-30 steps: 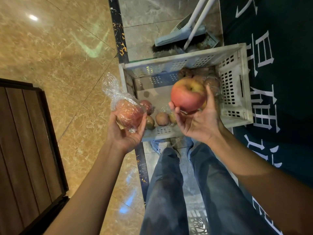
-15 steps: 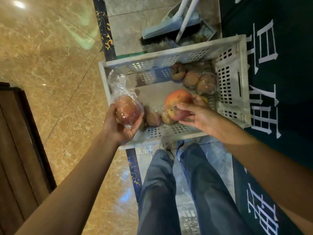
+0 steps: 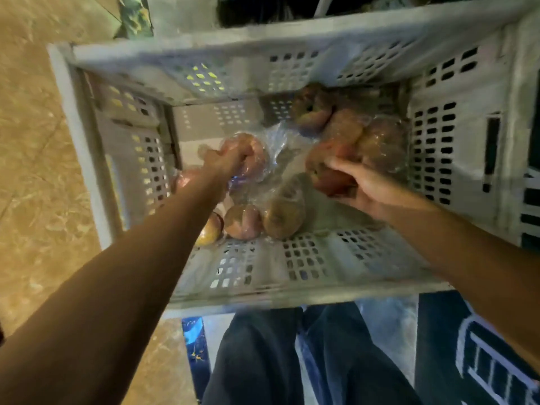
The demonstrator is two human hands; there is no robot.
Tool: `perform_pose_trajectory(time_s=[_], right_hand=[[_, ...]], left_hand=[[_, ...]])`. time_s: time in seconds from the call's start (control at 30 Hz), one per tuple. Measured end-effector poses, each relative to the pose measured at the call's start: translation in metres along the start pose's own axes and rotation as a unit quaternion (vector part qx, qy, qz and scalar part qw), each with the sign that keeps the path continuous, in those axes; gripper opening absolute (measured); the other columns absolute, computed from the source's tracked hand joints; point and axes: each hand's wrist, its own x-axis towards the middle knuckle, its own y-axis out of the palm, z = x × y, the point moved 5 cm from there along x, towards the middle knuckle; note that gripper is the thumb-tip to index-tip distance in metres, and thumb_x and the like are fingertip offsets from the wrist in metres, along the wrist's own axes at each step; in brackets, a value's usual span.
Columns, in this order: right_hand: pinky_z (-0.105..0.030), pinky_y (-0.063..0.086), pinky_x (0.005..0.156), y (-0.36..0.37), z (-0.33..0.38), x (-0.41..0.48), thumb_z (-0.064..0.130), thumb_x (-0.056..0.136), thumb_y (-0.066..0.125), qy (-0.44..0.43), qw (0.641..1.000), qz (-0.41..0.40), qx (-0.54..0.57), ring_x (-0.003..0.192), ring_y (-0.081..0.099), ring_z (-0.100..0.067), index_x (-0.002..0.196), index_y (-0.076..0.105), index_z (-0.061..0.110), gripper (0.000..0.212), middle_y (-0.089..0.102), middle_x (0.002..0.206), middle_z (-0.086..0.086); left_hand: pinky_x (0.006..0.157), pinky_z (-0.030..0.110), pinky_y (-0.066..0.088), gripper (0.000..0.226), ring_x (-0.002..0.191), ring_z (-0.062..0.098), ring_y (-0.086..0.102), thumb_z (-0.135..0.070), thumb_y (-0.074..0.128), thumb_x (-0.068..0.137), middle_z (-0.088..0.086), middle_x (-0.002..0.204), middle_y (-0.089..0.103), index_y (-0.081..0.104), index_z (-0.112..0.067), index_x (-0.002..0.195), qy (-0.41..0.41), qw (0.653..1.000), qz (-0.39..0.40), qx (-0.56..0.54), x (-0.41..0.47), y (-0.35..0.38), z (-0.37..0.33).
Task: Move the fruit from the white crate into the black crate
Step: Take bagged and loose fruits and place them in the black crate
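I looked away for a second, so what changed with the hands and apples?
Both hands dropped from above into the white crate: the left hand with its wrapped apple, the right hand with its bare apple. Both still grip their apples; the other fruit stays put.

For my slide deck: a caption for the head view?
Inside the white crate, the left hand grips a plastic-wrapped apple and the right hand grips a red apple.

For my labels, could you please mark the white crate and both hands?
white crate [image 3: 292, 266]: head view, near wall.
left hand [image 3: 229, 159]: head view, knuckles, gripping wrapped apple [image 3: 259, 162].
right hand [image 3: 365, 188]: head view, back, gripping apple [image 3: 321, 171].
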Motion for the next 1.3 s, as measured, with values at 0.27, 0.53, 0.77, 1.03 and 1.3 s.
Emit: perform_pose_trajectory(time_s=[0.27,0.53,0.77,1.03,1.3], right_hand=[[-0.034,0.054,0.065,-0.007,-0.046,0.053,0.023,0.079,0.071,0.025,1.0,0.0,-0.017,0.099,0.06,-0.017,0.129,0.042,0.02,0.059,0.058,0.12,-0.003],[-0.033,0.052,0.067,-0.01,-0.059,0.053,0.02,0.082,0.067,0.036,0.999,0.011,0.001,0.089,0.058,-0.014,0.117,0.04,0.025,0.045,0.055,0.113,-0.001],[-0.036,0.054,0.071,-0.009,-0.045,0.04,0.021,0.079,0.071,0.037,0.999,0.01,0.023,0.096,0.059,-0.021,0.125,0.04,0.024,0.055,0.052,0.127,-0.008],[-0.034,0.056,0.071,-0.023,-0.046,0.034,0.022,0.076,0.073,0.035,0.999,0.003,0.019,0.106,0.057,-0.023,0.123,0.041,0.023,0.057,0.047,0.133,-0.007],[-0.032,0.056,0.066,-0.045,-0.056,0.067,0.019,0.074,0.074,0.028,1.0,-0.007,0.009,0.105,0.056,-0.025,0.127,0.043,0.022,0.061,0.049,0.128,-0.005]], left_hand=[[0.064,0.031,0.053,0.029,0.073,0.021,0.061,-0.029,0.064,0.081,0.007,0.084,0.061,0.055,-0.008,0.099,-0.011,0.996,-0.023,0.082,0.052,0.02,0.063],[0.064,0.033,0.053,0.029,0.078,0.023,0.061,-0.023,0.056,0.088,0.013,0.1,0.063,0.055,-0.007,0.113,0.041,0.993,-0.033,0.102,0.054,0.018,0.079],[0.098,0.044,0.047,0.058,0.117,0.036,0.052,-0.016,0.051,0.094,0.017,0.13,0.051,0.024,-0.008,0.144,0.064,0.968,-0.063,0.234,0.032,0.018,0.06],[0.098,0.032,0.039,0.063,0.122,0.029,0.048,-0.023,0.069,0.081,0.016,0.135,0.046,0.04,-0.012,0.136,0.25,0.905,-0.051,0.341,0.035,0.061,-0.018],[0.099,0.04,0.041,0.094,0.124,0.035,0.045,-0.03,0.08,0.068,0.014,0.144,0.03,0.027,-0.026,0.147,0.37,0.796,0.035,0.479,0.073,0.15,-0.055]])
